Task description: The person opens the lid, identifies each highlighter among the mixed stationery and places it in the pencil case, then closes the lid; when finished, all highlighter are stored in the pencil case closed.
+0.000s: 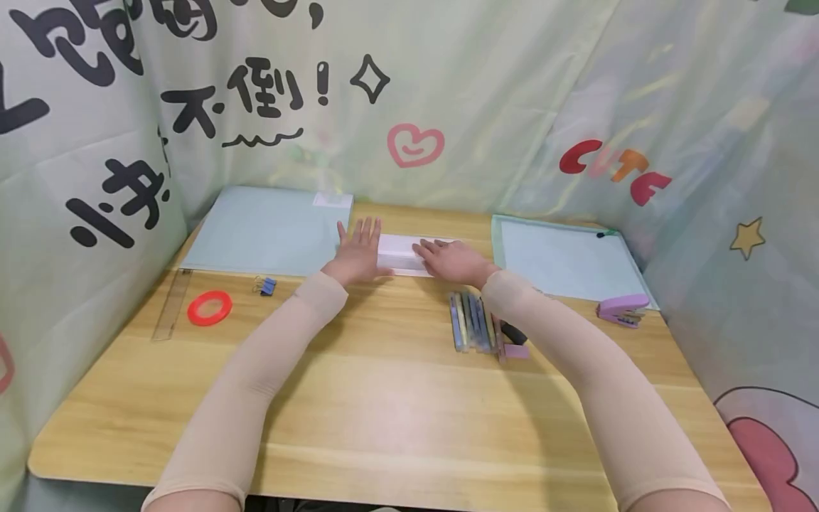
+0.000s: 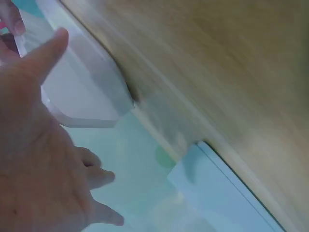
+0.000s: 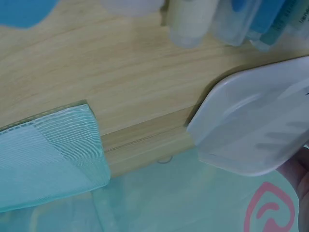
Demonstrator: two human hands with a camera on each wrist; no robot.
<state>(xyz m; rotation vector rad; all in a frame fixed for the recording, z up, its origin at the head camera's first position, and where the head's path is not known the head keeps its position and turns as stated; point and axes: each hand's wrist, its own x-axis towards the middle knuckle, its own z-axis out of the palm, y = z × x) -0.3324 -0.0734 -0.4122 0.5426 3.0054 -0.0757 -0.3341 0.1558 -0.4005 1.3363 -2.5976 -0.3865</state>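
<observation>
A white plastic tray [image 1: 399,250] with rounded corners lies at the back middle of the table, between two hands. At its left end, the left hand [image 1: 355,257] has its fingers straight and spread; in the left wrist view its thumb reaches across the tray [image 2: 79,92]. From the right, the right hand [image 1: 457,262] extends its fingers over the tray toward the left. The right wrist view shows the tray's corner [image 3: 241,125] beside the right hand [image 3: 303,186], mostly cut off by the frame.
A pale blue folder [image 1: 269,231] lies back left, a mesh zip pouch [image 1: 563,259] back right. Several pens [image 1: 470,320] lie before the right hand. Also on the table are a purple stapler [image 1: 622,308], red tape ring [image 1: 200,317], clear ruler [image 1: 171,306] and blue binder clips [image 1: 267,286].
</observation>
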